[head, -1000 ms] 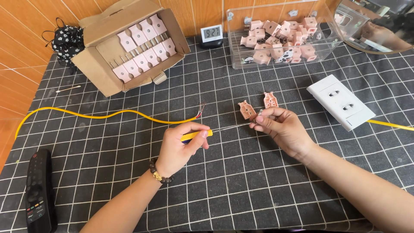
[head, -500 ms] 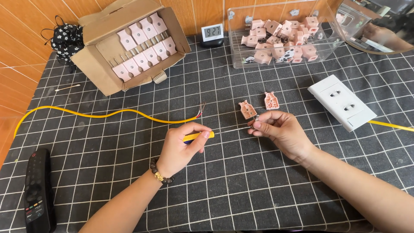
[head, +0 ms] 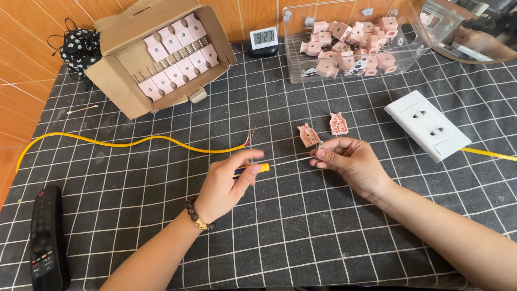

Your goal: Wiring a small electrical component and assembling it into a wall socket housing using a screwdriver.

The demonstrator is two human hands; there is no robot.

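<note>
Head view shows the left hand (head: 223, 186) closed around a screwdriver (head: 252, 169) with a yellow handle, its thin shaft (head: 291, 161) running level across to the right hand (head: 350, 161). The right hand's fingers (head: 326, 153) are pinched shut on a small metal part (head: 320, 145), too small to make out, held just above the worktop (head: 301, 237). Two pink plug halves (head: 308, 134) and (head: 339, 123) lie just beyond those fingers, and the bared end of a yellow cable (head: 134, 143) rests near the left hand.

To do this well, I judge the tip should sit square in the part before any turn, with the shaft in line with it, not slanted. The right fingers need a firm pinch close to the tip so the part cannot spin or drop onto the checked cloth. Turning is best done with the left fingertips alone, lightly, wrist resting low.
</note>
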